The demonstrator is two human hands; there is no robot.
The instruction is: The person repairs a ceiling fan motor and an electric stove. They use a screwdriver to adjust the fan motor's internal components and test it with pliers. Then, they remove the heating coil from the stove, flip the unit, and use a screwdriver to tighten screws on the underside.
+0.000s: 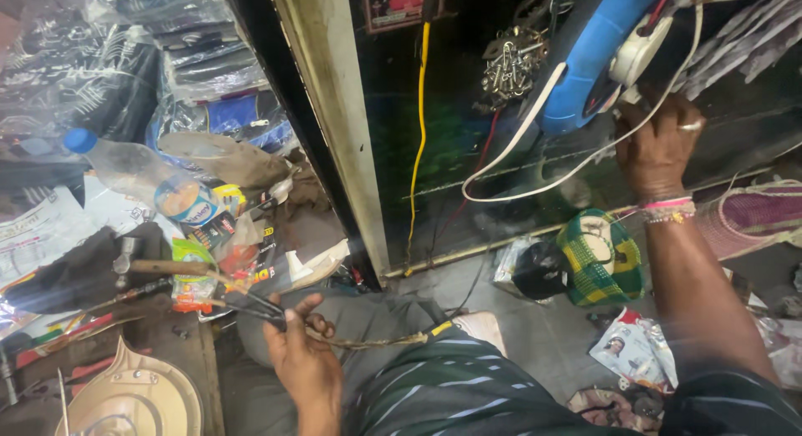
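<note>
Left hand [302, 352] low over lap, grip clenched on a dark thin tool [251, 306] w/ frayed cord trailing right. Right hand [658, 144] raised, grip closed on white cable [535, 164] just beside blue power tool [595, 56] hanging on dark wall. Worktop [180, 340] at left: cluttered w/ hammer [154, 267], plastic bottle [125, 164], packets. Grey floor [535, 336] carries a green checked pouch [600, 256], wrappers
</note>
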